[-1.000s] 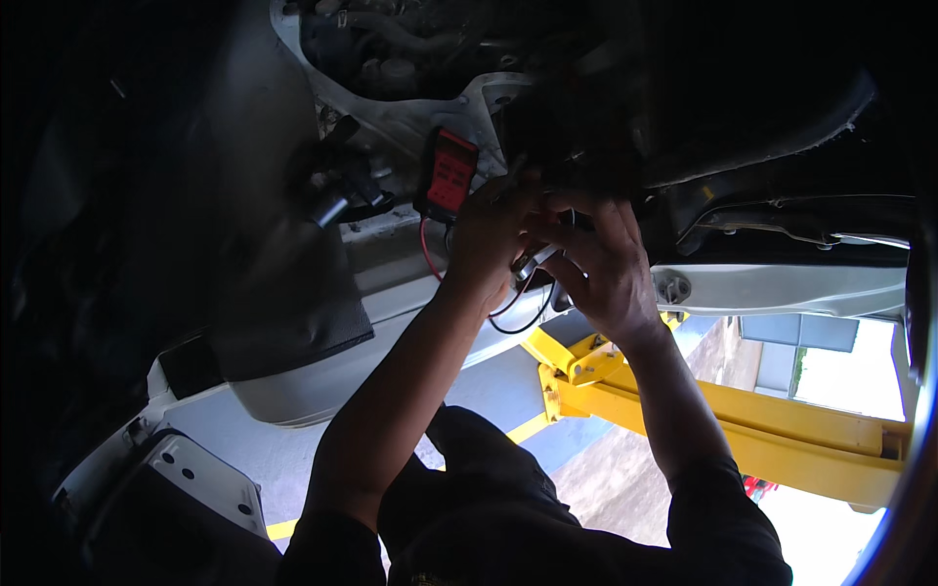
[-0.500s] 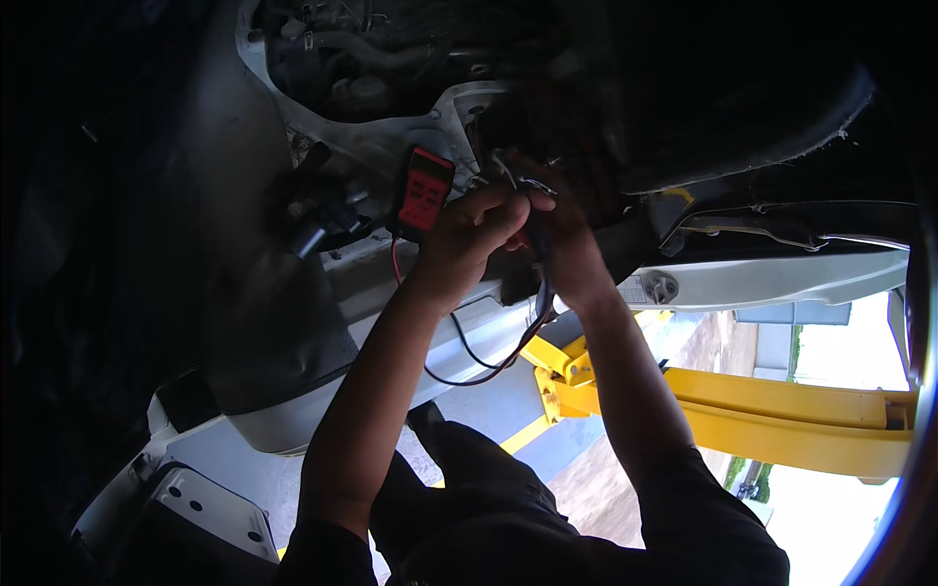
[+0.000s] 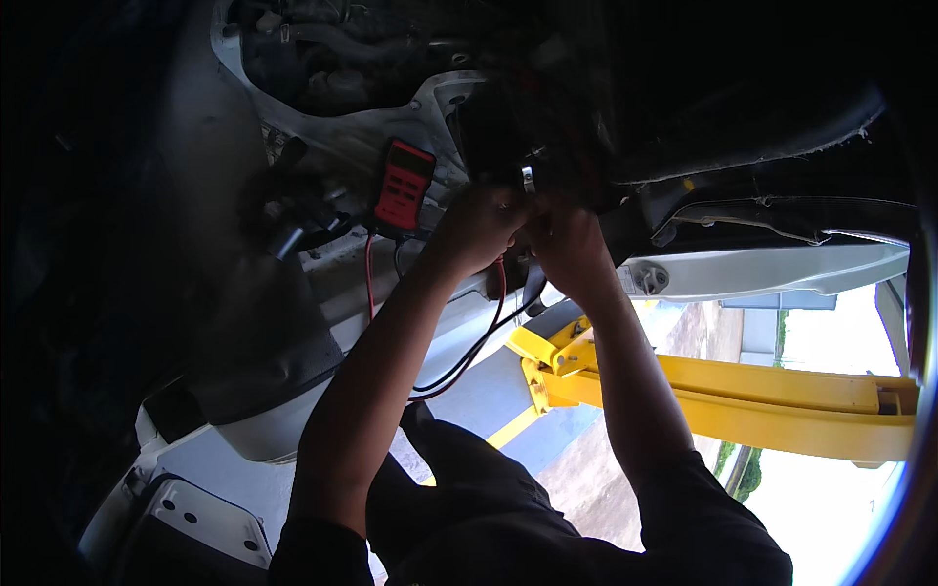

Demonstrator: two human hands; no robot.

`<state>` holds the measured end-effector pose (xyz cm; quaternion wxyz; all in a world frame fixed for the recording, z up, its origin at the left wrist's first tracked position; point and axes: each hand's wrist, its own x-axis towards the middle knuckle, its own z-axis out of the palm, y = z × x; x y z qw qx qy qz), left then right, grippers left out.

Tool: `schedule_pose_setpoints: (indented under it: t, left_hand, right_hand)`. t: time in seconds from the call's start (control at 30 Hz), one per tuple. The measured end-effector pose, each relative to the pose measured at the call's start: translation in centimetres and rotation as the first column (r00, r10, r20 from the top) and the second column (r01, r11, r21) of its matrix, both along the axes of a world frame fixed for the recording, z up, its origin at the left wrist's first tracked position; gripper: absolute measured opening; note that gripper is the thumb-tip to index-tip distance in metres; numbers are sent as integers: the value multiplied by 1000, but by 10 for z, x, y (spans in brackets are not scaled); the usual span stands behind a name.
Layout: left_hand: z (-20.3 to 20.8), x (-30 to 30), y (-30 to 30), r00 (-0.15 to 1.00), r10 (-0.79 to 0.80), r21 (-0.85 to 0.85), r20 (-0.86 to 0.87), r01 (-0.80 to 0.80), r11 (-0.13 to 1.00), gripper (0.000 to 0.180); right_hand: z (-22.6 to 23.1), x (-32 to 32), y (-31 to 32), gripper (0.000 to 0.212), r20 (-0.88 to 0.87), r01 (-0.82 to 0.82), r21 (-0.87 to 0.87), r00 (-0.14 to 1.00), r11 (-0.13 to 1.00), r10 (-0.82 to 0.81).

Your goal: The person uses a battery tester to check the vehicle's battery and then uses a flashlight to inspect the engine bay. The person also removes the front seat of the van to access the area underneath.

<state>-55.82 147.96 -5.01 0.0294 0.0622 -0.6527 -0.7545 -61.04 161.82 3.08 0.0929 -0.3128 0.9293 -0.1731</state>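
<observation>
The left hand [image 3: 476, 232] and the right hand [image 3: 570, 246] meet in the dim far middle of the scene, side by side and seemingly touching. The fingers of both are curled inward; I cannot tell whether they pinch anything, since the backs of the hands and deep shadow hide the tips. A small, bright silver metal piece [image 3: 528, 179] shows just to the far side of where the hands come together (whether either hand holds it is unclear).

Just left of the left hand is a red-and-black handheld tester [image 3: 405, 186] with a dark display and a few dark buttons, tilted a little, in front of grey metal bodywork [image 3: 362, 132]. A thin red cable [image 3: 369, 278] leaves its near end. Nearer than the hands, a thin black cable [image 3: 467, 359] runs in a loose loop with a red one, between the two bare forearms.

Farther left, a dark cylindrical part with a silvery end [image 3: 285, 241] sits in shadow. To the right stretches a pale body panel with a round fitting [image 3: 651, 280], and nearer than that panel lies a thick yellow steel lift arm [image 3: 752, 396], partly behind the right forearm.
</observation>
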Motion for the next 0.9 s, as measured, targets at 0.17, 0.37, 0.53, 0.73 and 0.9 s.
schedule_pose_setpoints:
  t: [0.17, 0.37, 0.53, 0.73, 0.9]
  left_hand:
    - [-12, -12, 7, 996, -86, 184, 23, 80, 980, 27]
    - [-40, -23, -16, 995, 97, 198, 32, -101, 975, 61]
    - [-43, -40, -21, 980, 177, 246, -88, -151, 958, 56]
    - [-43, -52, -40, 929, 335, 367, -154, -261, 893, 37]
    - [-46, -60, -37, 891, 406, 292, -202, -341, 894, 16]
  right_hand:
    - [-33, -56, 62, 22, -541, -250, 273, 758, 929, 363]
    - [-20, -88, 65, 32, -116, 153, 524, 987, 838, -108]
    - [-36, -136, 92, 37, -265, 177, 615, 964, 769, -10]
    - [-17, -113, 67, 37, -209, 77, 785, 967, 615, 147]
    - [-30, -113, 83, 32, -397, 169, 631, 909, 757, 127]
